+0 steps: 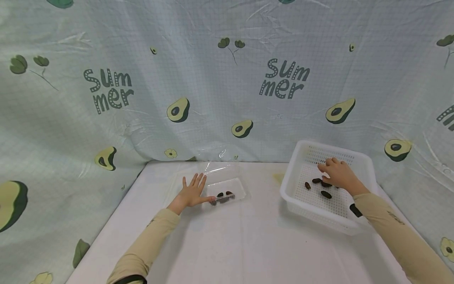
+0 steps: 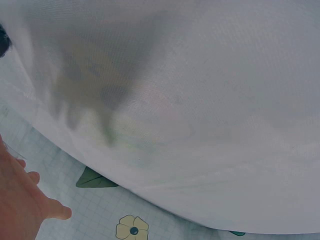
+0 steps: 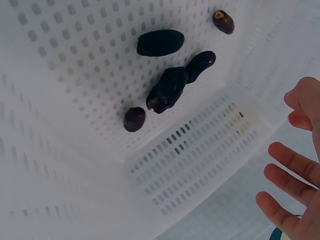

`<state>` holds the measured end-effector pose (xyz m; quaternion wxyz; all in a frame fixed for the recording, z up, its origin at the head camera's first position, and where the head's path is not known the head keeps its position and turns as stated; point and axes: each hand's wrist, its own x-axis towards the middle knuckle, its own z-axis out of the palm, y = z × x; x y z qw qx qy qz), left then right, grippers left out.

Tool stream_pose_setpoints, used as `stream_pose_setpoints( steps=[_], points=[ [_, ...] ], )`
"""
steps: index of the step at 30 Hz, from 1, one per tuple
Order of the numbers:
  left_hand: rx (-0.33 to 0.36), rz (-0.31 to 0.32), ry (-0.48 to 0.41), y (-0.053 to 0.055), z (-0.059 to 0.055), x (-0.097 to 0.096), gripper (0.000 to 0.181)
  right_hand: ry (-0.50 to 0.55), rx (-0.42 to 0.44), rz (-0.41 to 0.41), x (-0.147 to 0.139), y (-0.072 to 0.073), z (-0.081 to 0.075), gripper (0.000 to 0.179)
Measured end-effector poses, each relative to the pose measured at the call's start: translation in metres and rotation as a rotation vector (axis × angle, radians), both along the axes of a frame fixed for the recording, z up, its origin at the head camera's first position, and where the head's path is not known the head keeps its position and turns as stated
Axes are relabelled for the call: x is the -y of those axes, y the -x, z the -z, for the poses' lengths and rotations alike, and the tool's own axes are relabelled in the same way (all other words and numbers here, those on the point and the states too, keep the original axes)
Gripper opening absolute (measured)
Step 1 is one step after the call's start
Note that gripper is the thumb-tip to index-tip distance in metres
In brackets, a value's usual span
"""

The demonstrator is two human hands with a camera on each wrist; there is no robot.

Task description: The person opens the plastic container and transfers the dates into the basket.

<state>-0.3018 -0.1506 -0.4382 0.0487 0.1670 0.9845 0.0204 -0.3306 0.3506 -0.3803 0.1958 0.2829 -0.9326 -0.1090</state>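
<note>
On the left, my left hand (image 1: 191, 195) has its fingers straight and spread, with the thumb across the near edge of a clear plastic box (image 1: 232, 185). Several small dark dates (image 1: 220, 195) lie in that box, close to the thumb tip. My right hand (image 1: 339, 175) hovers over the white perforated basket (image 1: 319, 213), fingers loosely bent. Below it are several dark brown dates (image 1: 326, 194) scattered on the basket floor. In the right wrist view, nothing shows between the fingers, and the largest date (image 3: 167, 90) touches a smaller one (image 3: 201, 65).
A white-covered table (image 1: 244, 244) carries both containers, the box at left and the basket at right. Behind and beside it hangs a pale plastic curtain (image 1: 205, 79) printed with avocados and lettering. The basket's raised walls surround the dates.
</note>
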Motion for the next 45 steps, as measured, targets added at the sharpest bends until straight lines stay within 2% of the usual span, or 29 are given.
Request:
stream_pose_setpoints(
  steps=[8,16,22,28,34,45],
  points=[
    [0.002,0.000,-0.008,0.000,0.001,0.000,0.094,0.075,-0.020,-0.045,0.015,-0.006,-0.013,0.019],
    [-0.002,-0.001,0.000,0.000,0.001,0.000,0.094,0.119,-0.035,-0.150,0.049,-0.022,-0.034,0.017],
    [-0.004,0.001,0.013,0.000,0.000,-0.001,0.094,0.142,-0.049,-0.205,0.077,-0.032,-0.040,0.017],
    [0.002,-0.004,0.002,-0.001,-0.002,-0.001,0.094,0.162,-0.097,-0.291,0.107,-0.035,-0.041,0.018],
    [-0.001,-0.006,0.010,0.001,0.001,0.000,0.094,0.184,-0.074,-0.328,0.140,-0.037,-0.039,0.018],
    [-0.019,0.003,0.024,-0.002,-0.002,0.000,0.094,0.185,-0.020,-0.351,0.204,-0.022,-0.019,0.019]
  ],
)
